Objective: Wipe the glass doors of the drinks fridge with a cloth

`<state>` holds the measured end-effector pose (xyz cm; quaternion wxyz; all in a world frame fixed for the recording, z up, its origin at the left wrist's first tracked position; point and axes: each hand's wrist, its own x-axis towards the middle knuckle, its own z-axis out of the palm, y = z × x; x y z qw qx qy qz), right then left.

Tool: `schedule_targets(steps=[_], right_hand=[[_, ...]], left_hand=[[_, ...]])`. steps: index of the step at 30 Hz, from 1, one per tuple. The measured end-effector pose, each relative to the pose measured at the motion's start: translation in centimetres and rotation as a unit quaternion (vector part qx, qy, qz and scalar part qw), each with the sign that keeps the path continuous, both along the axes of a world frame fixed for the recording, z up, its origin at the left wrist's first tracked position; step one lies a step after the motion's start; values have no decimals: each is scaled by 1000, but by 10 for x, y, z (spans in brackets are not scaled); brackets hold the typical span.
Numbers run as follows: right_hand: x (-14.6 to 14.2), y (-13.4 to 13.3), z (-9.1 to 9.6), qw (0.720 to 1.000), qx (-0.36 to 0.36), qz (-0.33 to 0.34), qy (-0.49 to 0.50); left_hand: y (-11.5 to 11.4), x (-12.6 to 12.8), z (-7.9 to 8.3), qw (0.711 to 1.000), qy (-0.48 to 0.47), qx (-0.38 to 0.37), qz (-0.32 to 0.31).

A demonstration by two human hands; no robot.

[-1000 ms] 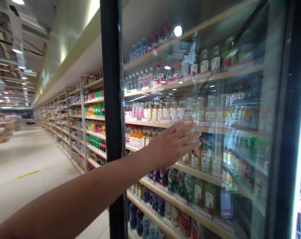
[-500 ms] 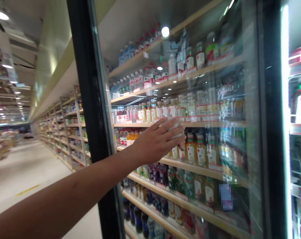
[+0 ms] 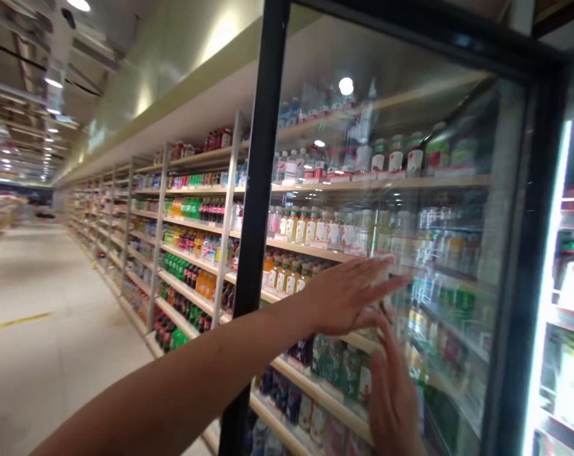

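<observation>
My left hand (image 3: 348,294) lies flat on the glass cooler door (image 3: 457,114), fingers stretched out and pointing right, nothing visible in it. The left arm reaches in from the lower left. My right hand (image 3: 391,396) rises from the bottom edge just below it, fingers straight and together, pointing up against the same glass pane. The door has a black frame (image 3: 258,209) and stands swung out. Through and behind the glass I see shelves of drink bottles (image 3: 315,228).
At the far right is the lit cooler interior (image 3: 571,285) with packaged goods. Long open shelves of bottled drinks (image 3: 192,253) run along the aisle to the left. The pale floor (image 3: 40,329) carries a yellow strip.
My right hand has come into view under the left one. The left hand stays on the glass, and the view has swung so the door frame sits more central.
</observation>
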<state>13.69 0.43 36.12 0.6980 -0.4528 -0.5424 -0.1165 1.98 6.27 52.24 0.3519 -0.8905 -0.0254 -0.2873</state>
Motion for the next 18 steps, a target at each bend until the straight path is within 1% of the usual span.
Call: schedule_targets(steps=[1,3,5,6,7,9,10,11,13,14,15,16,18], right_hand=[[-9,9,16,999,-1,25,-29],[-22,24,45,997,37,23,-58],[-25,33,69,994,74,-19,-75],[-22,34,79,992,86,-52,-77],[-17,35,86,988,94,-92,-76],[1,32,94,975,102,-169,-99],[12,31,95,965,107,-203,-128],[24,30,95,953,114,-230,-159],[52,29,95,927,147,-272,-214],[69,29,98,913,166,-287,-237],[88,31,104,902,183,-299,-251],[110,35,114,893,201,-302,-266],[158,44,146,907,191,-285,-244]], left_hand=[[-2,1,1,999,-18,-41,-16],[-9,1,5,990,-47,-124,-43],[-18,-1,11,978,-63,-190,-59],[-22,-3,16,974,-69,-207,-59],[-27,-6,23,974,-77,-208,-54],[-34,-13,40,980,-119,-160,-22],[-36,-16,50,981,-155,-118,5],[-37,-19,60,976,-203,-76,35],[-36,-22,76,948,-297,-21,112],[-35,-22,82,933,-328,-5,150],[-35,-21,85,922,-342,5,184],[-35,-19,87,915,-342,13,213],[-35,-15,86,911,-326,22,251]])
